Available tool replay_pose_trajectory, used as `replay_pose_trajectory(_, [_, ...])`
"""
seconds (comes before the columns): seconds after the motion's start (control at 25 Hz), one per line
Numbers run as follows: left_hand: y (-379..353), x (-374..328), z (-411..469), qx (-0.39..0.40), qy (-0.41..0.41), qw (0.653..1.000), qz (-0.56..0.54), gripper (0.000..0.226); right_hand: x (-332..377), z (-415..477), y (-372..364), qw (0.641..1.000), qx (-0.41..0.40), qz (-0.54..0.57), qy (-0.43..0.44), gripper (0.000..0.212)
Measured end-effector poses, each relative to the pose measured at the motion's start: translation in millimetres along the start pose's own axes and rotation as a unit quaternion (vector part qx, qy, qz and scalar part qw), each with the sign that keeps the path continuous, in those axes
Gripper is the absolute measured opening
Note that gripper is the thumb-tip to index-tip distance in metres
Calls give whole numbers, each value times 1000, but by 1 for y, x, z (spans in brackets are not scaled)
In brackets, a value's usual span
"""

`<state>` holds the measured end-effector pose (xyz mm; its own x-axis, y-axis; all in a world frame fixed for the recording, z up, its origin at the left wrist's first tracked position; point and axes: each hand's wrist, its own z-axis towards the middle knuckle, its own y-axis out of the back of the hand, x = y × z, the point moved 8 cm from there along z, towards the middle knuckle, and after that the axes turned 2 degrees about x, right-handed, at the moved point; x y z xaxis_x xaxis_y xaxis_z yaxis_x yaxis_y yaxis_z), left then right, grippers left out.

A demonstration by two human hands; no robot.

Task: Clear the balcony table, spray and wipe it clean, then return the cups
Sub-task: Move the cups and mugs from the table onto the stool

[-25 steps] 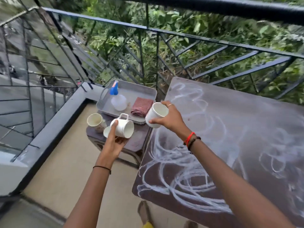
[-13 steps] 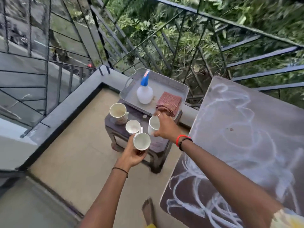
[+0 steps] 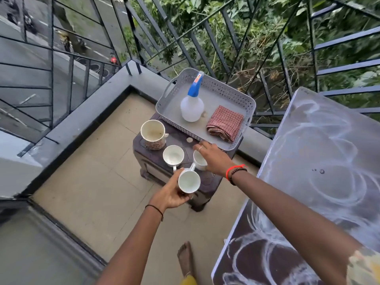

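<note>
The left hand (image 3: 171, 195) is grasping a small white ceramic cup with a thin handle (image 3: 189, 182), fingers wrapped around its lower wall, and is holding it over the near edge of a dark brown plastic stool (image 3: 207, 179). This cup is standing upright, its long axis vertical and its mouth opening toward the camera, while its handle is pointing away from the fingers toward the right hand (image 3: 212, 159). The right hand is resting over a second white cup (image 3: 199, 161) on the stool; whether those fingers are gripping or letting go cannot be told. Beyond the fingertips of both hands, a third white cup (image 3: 173, 155) and a larger cream patterned mug (image 3: 153, 135) are standing upright on the stool. Farther still, a grey perforated plastic tray (image 3: 224, 89) is holding a translucent spray bottle with a blue nozzle (image 3: 192, 106) and a folded red checked cloth (image 3: 225, 123) (both untouched). The dark balcony table streaked with white marks (image 3: 329, 161) is lying to the right of the right wrist. Clearing appears nearly finished; spraying, wiping and returning the cups are remaining.
</note>
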<state>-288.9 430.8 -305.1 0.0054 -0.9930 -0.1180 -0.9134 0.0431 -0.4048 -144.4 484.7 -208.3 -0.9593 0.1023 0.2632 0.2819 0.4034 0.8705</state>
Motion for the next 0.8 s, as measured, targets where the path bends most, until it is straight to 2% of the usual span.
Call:
replay_pose_trajectory(0.24, [3,8,9,4,1,999,-32,50,6,20,-7,992,13,-110,61,63])
replay_pose_trajectory(0.44, [2,9,18,12,10,998,-56,57,6,36,-9,986,-8,-151,68,66])
replay_pose_trajectory(0.6, [-3,11,21,13,13,997,-70,58,13,40,-9,977,-74,-166,110,70])
replay_pose_trajectory(0.8, [-4,12,25,-1,14,997,-80,60,15,47,-9,961,-109,-217,129,70])
